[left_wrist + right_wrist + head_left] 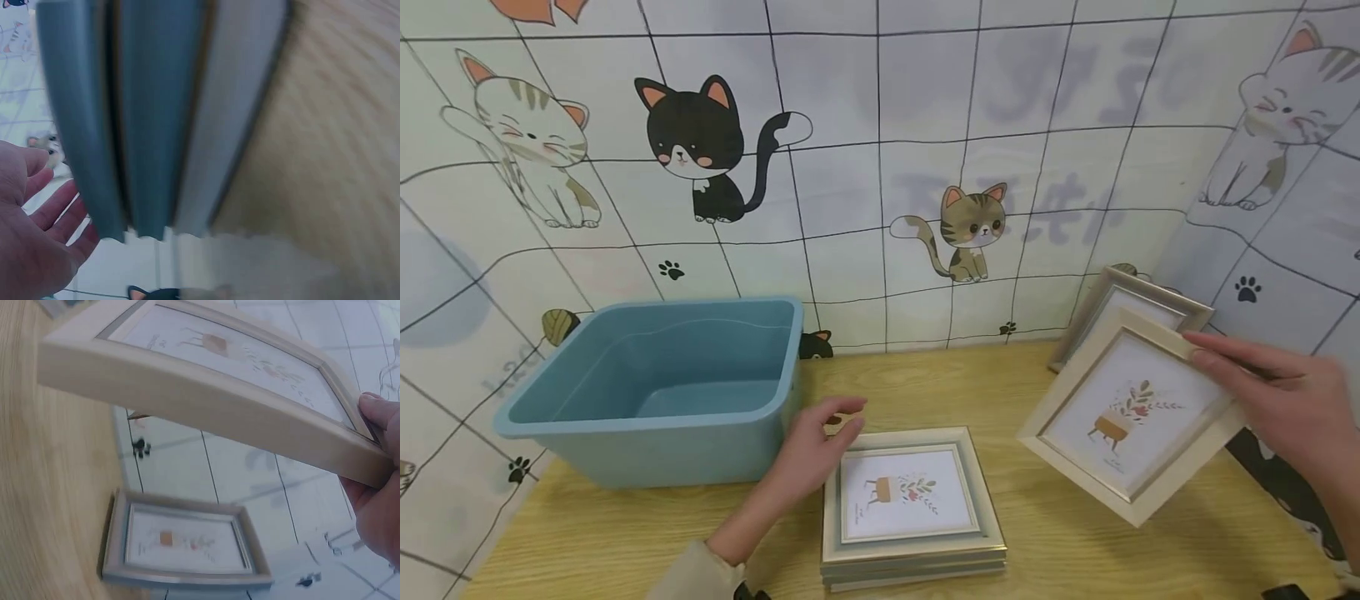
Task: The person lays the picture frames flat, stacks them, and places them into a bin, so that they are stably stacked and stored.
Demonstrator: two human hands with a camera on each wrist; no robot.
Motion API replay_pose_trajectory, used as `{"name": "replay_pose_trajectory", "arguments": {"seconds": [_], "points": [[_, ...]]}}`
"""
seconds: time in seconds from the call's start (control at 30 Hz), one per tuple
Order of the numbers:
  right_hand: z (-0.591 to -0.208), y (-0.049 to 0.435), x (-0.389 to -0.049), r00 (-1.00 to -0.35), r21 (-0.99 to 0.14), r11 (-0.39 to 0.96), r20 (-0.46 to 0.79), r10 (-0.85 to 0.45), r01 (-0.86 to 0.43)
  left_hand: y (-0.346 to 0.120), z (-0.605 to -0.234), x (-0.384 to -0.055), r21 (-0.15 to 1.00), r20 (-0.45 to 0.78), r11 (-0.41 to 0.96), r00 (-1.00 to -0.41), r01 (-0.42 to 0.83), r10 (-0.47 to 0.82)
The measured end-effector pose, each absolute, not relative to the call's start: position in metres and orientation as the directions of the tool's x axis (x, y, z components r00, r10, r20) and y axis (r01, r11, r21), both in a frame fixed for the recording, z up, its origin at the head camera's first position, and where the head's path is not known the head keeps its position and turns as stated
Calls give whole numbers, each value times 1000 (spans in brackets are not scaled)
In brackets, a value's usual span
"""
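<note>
My right hand (1292,400) grips a cream picture frame (1138,417) by its upper right corner, thumb over the front, and holds it tilted above the table. In the right wrist view the same picture frame (212,409) crosses the top. Behind it a champagne-coloured frame (187,540) leans against the wall. My left hand (820,446) is at the upper left corner of a stack of picture frames (913,500), fingers loosely bent. The left wrist view shows the left hand (44,219) palm-up beside the stack's edges (153,125), with nothing gripped.
A blue plastic tub (647,425) stands on the left of the wooden table (925,383), close to the left hand. A wall covering with cartoon cats (880,167) rises behind the table and along both sides.
</note>
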State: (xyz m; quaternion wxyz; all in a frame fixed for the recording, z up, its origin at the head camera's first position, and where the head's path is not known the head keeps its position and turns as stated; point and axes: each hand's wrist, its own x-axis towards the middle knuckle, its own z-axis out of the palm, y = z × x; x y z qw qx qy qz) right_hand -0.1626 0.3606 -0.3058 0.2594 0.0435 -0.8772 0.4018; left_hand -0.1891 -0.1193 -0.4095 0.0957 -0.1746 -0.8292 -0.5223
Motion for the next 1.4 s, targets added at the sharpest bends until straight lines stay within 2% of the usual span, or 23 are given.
{"name": "replay_pose_trajectory", "arguments": {"seconds": [0.17,0.37,0.6,0.83,1.0,1.13,1.4], "points": [[-298,332,-159,-843,-735,576,519,140,-358,-111,-393,-188,773,460,366,-855,519,239],[-299,293,-158,-870,-799,454,484,93,-396,-101,-377,-181,769,472,344,-842,538,261],[-304,258,-165,-907,-883,209,415,-73,-421,-88,-359,-176,798,487,186,-795,573,361],[-310,223,-163,-915,-909,150,365,-170,-390,-78,-348,-170,769,579,19,-709,639,403],[-319,205,-163,-897,-907,97,381,-224,-409,-76,-345,-164,819,529,-43,-724,572,443],[-323,195,-162,-892,-906,67,395,-220,-418,-77,-345,-161,857,481,-84,-732,508,483],[-328,187,-160,-899,-909,58,398,-182,-413,-82,-347,-164,855,501,-210,-648,475,573]]}}
